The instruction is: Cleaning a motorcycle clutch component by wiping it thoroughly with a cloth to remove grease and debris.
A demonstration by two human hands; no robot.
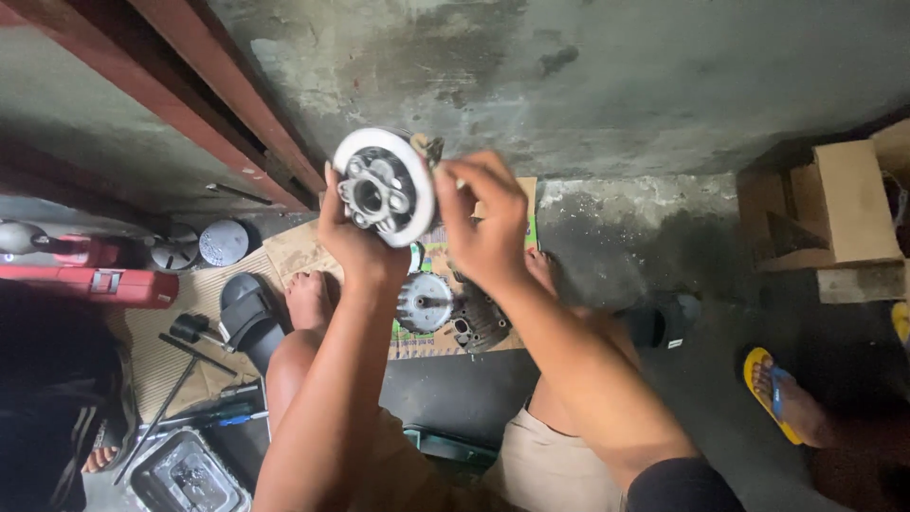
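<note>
Here both hands hold a round metal clutch part (pixel 384 187) up high, far from the body, in front of the grey wall (pixel 588 76). The left hand (pixel 349 237) is closed on its lower left rim, fingers wrapped behind and thumb along the edge. The right hand (pixel 485 223) grips the right side, fingers curled over the top where a small dark piece sticks out; what that piece is I cannot tell. The part's face shows a pale ring around a hub with bolt posts and a central hole.

Below the hands, on a sheet of cardboard (pixel 284 251) on the floor, lie a round grey cover (pixel 424 301) and, just right of it and touching, a dark engine case (pixel 482 322). The person's bare foot (pixel 308 299) rests on the cardboard beside a black sandal (pixel 248 318). Further left sit a red tool case (pixel 90 284), two round caps (pixel 201 245) and long tools (pixel 185 374), with a plastic tray (pixel 185 479) near the bottom edge. At far right another person's foot in a yellow flip-flop (pixel 773 393) stands near a cardboard box (pixel 834 204).
</note>
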